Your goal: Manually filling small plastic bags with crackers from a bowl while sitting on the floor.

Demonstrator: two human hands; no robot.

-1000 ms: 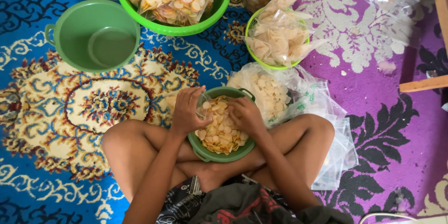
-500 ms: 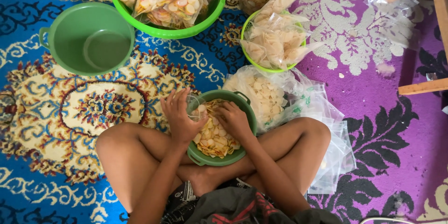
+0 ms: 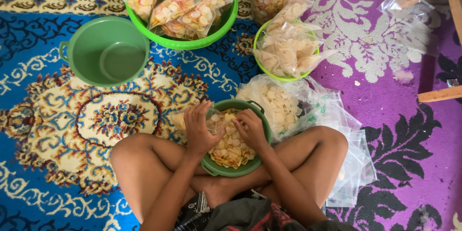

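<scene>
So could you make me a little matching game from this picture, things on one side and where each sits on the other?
Things:
1. empty green bucket
2. green bowl of loose crackers
3. big green basin of filled bags
4. stack of empty clear bags

Places:
A. in the person's lap, under both hands
B. by the right knee
C. top middle
D. on the blue rug, upper left

Pairs: 1-D, 2-A, 3-C, 4-B

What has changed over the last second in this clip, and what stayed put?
The left hand lifted off the chips and now holds a clear bag at the green bowl's left rim; the right hand still rests on the chips. Other bowls and bags unchanged.
</scene>
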